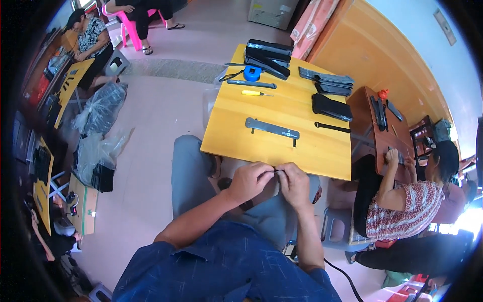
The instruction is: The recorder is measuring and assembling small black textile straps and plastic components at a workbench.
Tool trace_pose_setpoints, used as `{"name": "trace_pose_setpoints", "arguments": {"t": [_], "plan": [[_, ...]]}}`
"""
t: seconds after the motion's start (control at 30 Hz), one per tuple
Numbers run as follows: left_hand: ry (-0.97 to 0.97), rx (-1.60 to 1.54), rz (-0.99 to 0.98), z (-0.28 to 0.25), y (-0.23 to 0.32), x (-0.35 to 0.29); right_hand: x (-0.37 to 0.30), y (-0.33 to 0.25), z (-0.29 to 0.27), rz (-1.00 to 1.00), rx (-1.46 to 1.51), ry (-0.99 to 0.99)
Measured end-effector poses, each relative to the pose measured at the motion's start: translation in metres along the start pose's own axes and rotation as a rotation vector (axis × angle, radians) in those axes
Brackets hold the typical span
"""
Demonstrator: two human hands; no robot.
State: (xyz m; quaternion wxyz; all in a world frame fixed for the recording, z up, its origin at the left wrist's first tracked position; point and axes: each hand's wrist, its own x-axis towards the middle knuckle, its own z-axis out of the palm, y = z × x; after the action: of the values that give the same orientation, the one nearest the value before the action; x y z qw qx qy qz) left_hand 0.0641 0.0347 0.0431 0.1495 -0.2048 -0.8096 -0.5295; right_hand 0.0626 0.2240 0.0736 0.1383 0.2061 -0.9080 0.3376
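My left hand [250, 180] and my right hand [296, 185] meet just off the near edge of the yellow table, above my lap. Both are closed, pinching a small dark strip [275, 171] between their fingertips; most of it is hidden. Beyond them on the tabletop lies a flat grey strap [271, 128] with a rounded, holed left end. Short black tabs stick out from its near side. To its right rests a thin black strap [332, 127] with a loop at one end.
Farther back are a yellow screwdriver [257, 93], a blue tape measure [252, 73], black strap bundles [269, 53], a grey strap stack [332, 81] and a folded black bundle [331, 107]. A co-worker [410, 206] sits by a brown table [370, 108] at right. Plastic bags [103, 108] lie left.
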Motion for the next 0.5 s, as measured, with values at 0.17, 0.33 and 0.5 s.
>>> {"name": "trace_pose_setpoints", "arguments": {"t": [0.17, 0.33, 0.5], "plan": [[-0.022, -0.124, -0.214, -0.018, -0.014, 0.004, 0.014, 0.0, -0.002, 0.069, 0.086, -0.095], [0.03, -0.496, -0.614, -0.038, -0.041, 0.011, 0.015, 0.032, -0.019, 0.291, 0.182, -0.197], [0.025, -0.579, -0.765, -0.051, -0.064, 0.03, 0.019, 0.072, -0.02, 0.42, 0.298, -0.225]]}}
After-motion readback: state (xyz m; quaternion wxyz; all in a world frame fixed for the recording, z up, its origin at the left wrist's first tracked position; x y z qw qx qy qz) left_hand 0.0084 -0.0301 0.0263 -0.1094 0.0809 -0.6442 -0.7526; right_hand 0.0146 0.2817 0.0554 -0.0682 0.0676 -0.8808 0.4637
